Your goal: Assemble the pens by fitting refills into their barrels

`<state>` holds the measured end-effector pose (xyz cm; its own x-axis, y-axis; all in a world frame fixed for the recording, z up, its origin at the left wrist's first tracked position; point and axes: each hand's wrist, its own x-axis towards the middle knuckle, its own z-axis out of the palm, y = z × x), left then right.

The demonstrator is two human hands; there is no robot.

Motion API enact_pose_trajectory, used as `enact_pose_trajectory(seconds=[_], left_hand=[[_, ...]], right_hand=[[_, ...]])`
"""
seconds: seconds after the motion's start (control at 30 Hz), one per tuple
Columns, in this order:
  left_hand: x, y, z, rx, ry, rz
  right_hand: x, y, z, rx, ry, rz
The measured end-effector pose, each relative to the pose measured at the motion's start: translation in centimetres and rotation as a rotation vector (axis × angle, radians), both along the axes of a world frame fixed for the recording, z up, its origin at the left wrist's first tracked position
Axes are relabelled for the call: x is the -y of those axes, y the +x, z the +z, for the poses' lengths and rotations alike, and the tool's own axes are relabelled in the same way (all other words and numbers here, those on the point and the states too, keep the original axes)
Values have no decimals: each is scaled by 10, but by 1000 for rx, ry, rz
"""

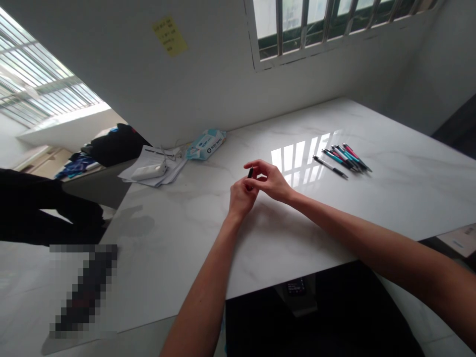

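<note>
Both forearms extend over the near edge of the white desk (390,198) and meet above its middle. The left hand (241,197) is curled, fingers closed around the lower end of a small dark pen (250,173). The right hand (271,181) pinches the pen's upper part from the right. The pen stands nearly upright, held between both hands and clear of the desk. Farther right lies a row of pens (344,158), well apart; a wipes packet (206,144) and papers (154,166) lie beyond, to the left.
</note>
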<state>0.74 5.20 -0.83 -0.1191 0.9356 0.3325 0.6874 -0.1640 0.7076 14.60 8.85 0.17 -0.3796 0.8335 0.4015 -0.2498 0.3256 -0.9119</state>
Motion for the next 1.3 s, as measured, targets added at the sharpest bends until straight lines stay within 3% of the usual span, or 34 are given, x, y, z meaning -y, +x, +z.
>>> enact_pose_trajectory(seconds=[0.2, 0.37, 0.53, 0.63, 0.87, 1.2, 1.3], left_hand=[[0, 0, -2, -11, 0, -3], [-2, 0, -3, -16, 7, 20], [-1, -1, -3, 6, 22, -2], [0, 0, -1, 0, 5, 20], [-1, -2, -2, 139, -27, -50], [5, 2, -2, 230, -98, -136], [4, 3, -4, 276, -96, -152]], right_hand=[[-2, 0, -2, 3, -22, 39], [-3, -1, -2, 28, -4, -53], [-3, -2, -4, -20, -37, 39], [-4, -2, -6, -15, -37, 6], [-7, -1, -3, -97, -70, -11], [-16, 11, 18, -298, -151, -133], [-24, 15, 16, -295, -144, -237]])
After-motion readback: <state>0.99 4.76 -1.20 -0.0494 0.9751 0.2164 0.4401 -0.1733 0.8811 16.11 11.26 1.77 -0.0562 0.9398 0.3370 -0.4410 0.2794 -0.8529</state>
